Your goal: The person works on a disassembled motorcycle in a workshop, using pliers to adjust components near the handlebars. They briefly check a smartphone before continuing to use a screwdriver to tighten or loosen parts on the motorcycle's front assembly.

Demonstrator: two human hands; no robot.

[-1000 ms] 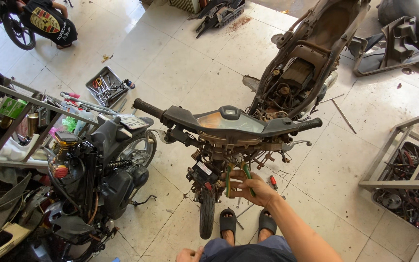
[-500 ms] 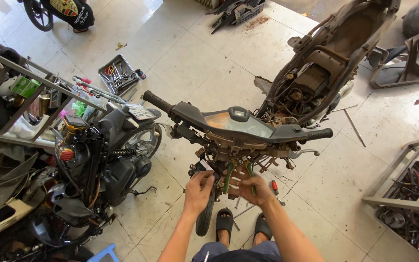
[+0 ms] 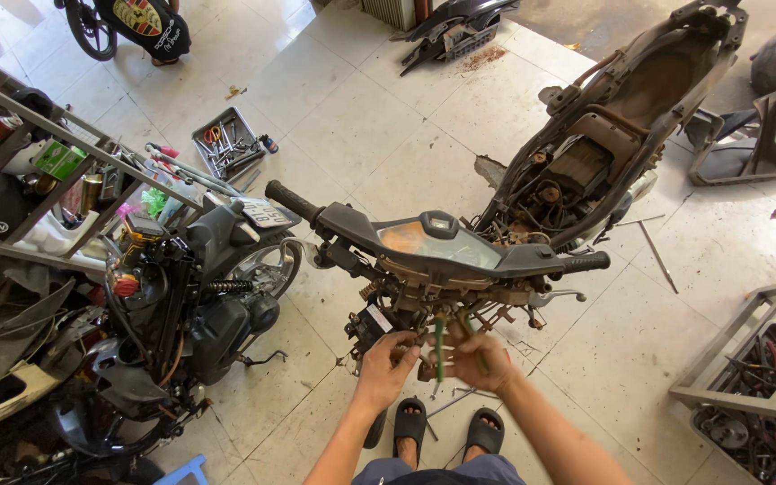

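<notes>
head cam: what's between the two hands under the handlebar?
A green-handled tool stands upright between the left hand and right hand, against the wiring below the handlebar; head view.

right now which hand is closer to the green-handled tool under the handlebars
Right. The right hand is wrapped around the green-handled tool, fingers touching it, just below the handlebars. The left hand sits beside the tool, apart from it, at the wiring.

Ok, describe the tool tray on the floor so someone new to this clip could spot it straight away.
Start at the stripped scooter mid-frame and follow its left handlebar grip up and left across the pale tiles. There the tool tray lies flat: a shallow grey rectangle of loose hand tools, the only open container on that stretch of floor.
</notes>
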